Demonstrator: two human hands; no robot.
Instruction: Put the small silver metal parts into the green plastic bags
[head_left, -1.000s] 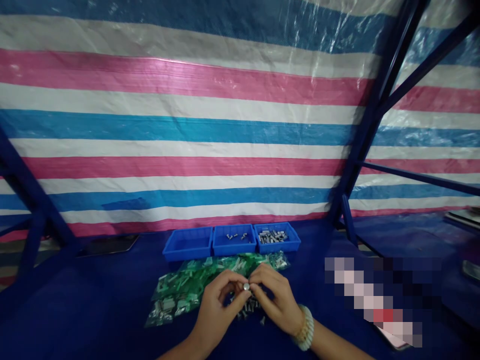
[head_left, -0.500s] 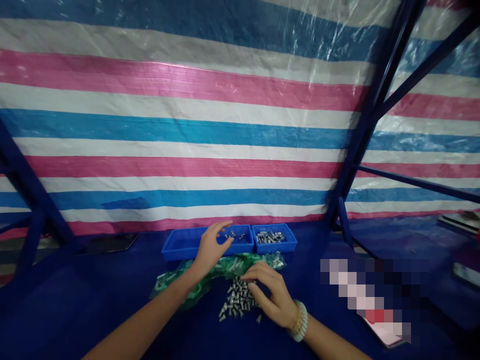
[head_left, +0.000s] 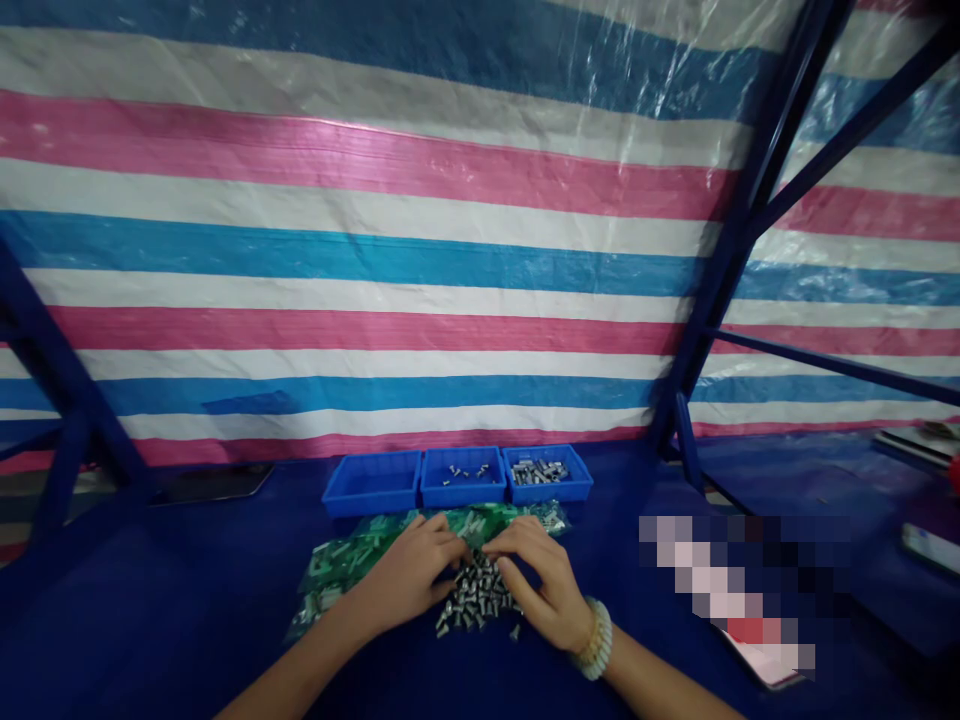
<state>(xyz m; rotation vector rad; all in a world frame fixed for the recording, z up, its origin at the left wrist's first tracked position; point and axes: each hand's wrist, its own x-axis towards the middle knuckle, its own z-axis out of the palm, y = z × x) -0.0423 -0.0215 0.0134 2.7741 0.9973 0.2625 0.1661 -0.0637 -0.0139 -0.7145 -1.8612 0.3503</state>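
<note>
A loose pile of small metal screws (head_left: 480, 598) lies on the blue tabletop between my hands. My left hand (head_left: 416, 565) reaches to the pile's left edge, thumb and fingers curved but apart, with nothing visible between them. On the other side, my right hand (head_left: 546, 585), wearing a beaded bracelet (head_left: 597, 640) at the wrist, rests with index finger and thumb a little apart at the screws. Its fingertips partly cover the pile. Beyond the hands are green-and-clear plastic bags of parts (head_left: 349, 565). A blue middle bin (head_left: 463, 494) holds several scattered screws.
To the right, another blue bin (head_left: 551, 492) is filled with metal pieces; a third blue bin (head_left: 371, 497) stands at left. A dark flat device (head_left: 214, 484) lies far left. A pinkish phone-like object (head_left: 776, 665) lies right, partly pixelated. Blue frame posts (head_left: 709, 290) flank the striped sheet.
My left hand has come back from above the middle bin down to the screw pile, uncovering the bins. My right hand has stayed by the pile.
</note>
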